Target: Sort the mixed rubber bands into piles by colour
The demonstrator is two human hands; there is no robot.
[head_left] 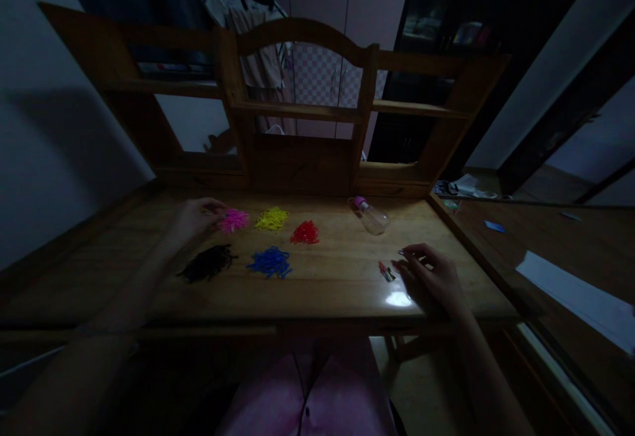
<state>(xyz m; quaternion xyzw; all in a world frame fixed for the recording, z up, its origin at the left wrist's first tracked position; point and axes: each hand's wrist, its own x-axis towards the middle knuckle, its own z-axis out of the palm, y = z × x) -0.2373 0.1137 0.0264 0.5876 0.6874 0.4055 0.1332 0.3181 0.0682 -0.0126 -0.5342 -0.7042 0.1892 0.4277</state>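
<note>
My left hand [202, 215] is at the left edge of a pink pile [234, 220] of small thin pieces, its fingers bent together; whatever they hold is too small to make out. My right hand [436, 272] pinches a small dark looped clip [401, 253] between thumb and fingertips. Just below it lies a little group of mixed-colour clips [387, 272]. Similar small pieces form a yellow pile [272, 218], a red pile [304, 232], a blue pile [270, 262] and a black pile [208, 262], the last one nearest my left forearm.
A clear bottle with a purple cap [373, 219] lies on its side behind the mixed clips. The wooden desk [332, 290] has a shelf frame [305, 113] along its back. On a lower surface at right are a white sheet [578, 297] and a blue card [495, 226].
</note>
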